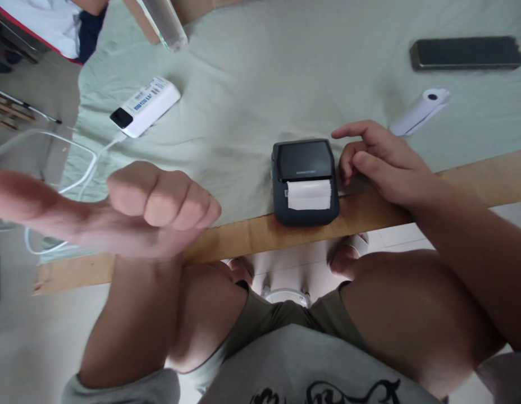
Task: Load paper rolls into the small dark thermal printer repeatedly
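Boxy black plastic device (305, 160) with white paper strip (310, 195): between the hands, just beside the right hand (384, 160), loosely open, apparently empty; left hand (146, 207) fisted, one digit out, nothing visible inside. Light bracing alongside would probably steady it best. Counter under pale green cloth (243, 101) beyond both hands; pale tiled floor (294, 252) below.

Soft, muted light spreads over the pale green tablecloth (243, 112). Faint shade lies left of the paper roll (416, 115) at right, darker shadow under the right hand (382, 163). Blur softens the left hand (159, 202), worst at the left edge; the printer (305, 160) near centre looks sharper. Pale glare streaks the clear tube (165, 22), upper left. Wide-angle distortion stretches the frame's borders.
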A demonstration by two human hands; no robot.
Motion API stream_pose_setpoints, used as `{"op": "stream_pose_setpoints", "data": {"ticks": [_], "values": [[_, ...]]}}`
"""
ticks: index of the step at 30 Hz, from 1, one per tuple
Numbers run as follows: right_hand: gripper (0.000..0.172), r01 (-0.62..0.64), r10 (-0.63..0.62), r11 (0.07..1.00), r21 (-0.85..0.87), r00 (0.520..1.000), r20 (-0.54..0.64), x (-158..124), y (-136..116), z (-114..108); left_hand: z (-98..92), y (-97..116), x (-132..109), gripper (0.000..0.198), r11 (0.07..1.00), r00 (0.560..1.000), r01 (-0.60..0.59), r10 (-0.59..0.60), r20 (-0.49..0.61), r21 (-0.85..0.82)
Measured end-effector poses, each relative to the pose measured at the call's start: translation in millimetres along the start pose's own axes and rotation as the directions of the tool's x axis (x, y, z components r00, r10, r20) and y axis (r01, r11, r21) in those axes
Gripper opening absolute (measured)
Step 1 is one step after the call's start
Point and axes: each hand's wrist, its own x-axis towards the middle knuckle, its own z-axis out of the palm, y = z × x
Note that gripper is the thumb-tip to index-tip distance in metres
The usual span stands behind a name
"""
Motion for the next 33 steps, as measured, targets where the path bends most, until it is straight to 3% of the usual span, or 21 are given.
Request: {"op": "stream_pose_setpoints", "data": {"ticks": [3, 5, 7, 8, 9, 12, 15, 17, 21, 24, 27, 30, 33], "values": [[0.074, 0.001, -0.001, 1.000, -0.015, 1.000, 0.001, 0, -1, 0, -2.7, -5, -9, 0.069, 0.997, 0.987, 0.007, 0.004, -0.163, 0.072], [0.073, -0.001, 0.001, 1.000, -0.026, 1.000, 0.008, -1, -1, 0, 3.1, -5, -9, 0.076, 0.974, 0.967, 0.124, -0.076, -0.242, 0.190], [0.072, -0.007, 0.008, 0.999, -0.034, 1.000, 0.020, -2, 0, 0, 14.1, -4, -4, 0.085, 0.859, 0.936, 0.337, -0.261, -0.236, 0.386], [0.072, -0.010, 0.011, 0.999, -0.039, 1.000, 0.023, -2, 0, 0, 20.5, -4, 0, 0.086, 0.747, 0.905, 0.422, -0.311, -0.291, 0.513], [0.071, -0.011, 0.012, 0.999, -0.044, 1.000, 0.026, -2, -1, -1, 26.9, -5, 4, 0.081, 0.705, 0.890, 0.453, -0.331, -0.312, 0.545], [0.067, -0.011, 0.013, 0.998, -0.061, 0.999, 0.043, -3, -5, -1, 42.1, -11, 16, 0.063, 0.553, 0.898, 0.439, -0.276, -0.342, 0.708], [0.070, -0.020, 0.024, 0.996, -0.083, 0.999, 0.044, -3, -11, 0, 49.3, -18, 20, 0.028, 0.427, 0.901, 0.427, -0.279, -0.333, 0.797], [0.072, -0.038, 0.038, 0.995, -0.091, 0.999, 0.006, -2, -17, 2, 51.7, -22, 19, 0.026, 0.370, 0.910, 0.391, -0.290, -0.296, 0.843], [0.066, -0.032, 0.015, 0.993, -0.112, 0.989, -0.147, 1, -30, 16, 55.4, -26, 15, 0.053, 0.344, 0.924, 0.344, -0.288, -0.250, 0.874], [0.047, 0.000, -0.045, 0.989, -0.149, 0.953, -0.301, 4, -43, 29, 57.1, -26, 15, 0.068, 0.366, 0.925, 0.340, -0.293, -0.240, 0.866], [0.029, 0.040, -0.160, 0.958, -0.283, 0.897, -0.413, 6, -55, 35, 58.2, -26, 16, 0.069, 0.427, 0.921, 0.351, -0.319, -0.224, 0.833], [0.017, 0.088, -0.266, 0.905, -0.417, 0.881, -0.390, 11, -61, 31, 59.7, -26, 16, 0.065, 0.469, 0.917, 0.363, -0.334, -0.219, 0.805], [0.010, 0.092, -0.251, 0.794, -0.601, 0.950, -0.185, 24, -64, 25, 61.0, -25, 15, 0.067, 0.474, 0.918, 0.352, -0.344, -0.198, 0.807]]}}
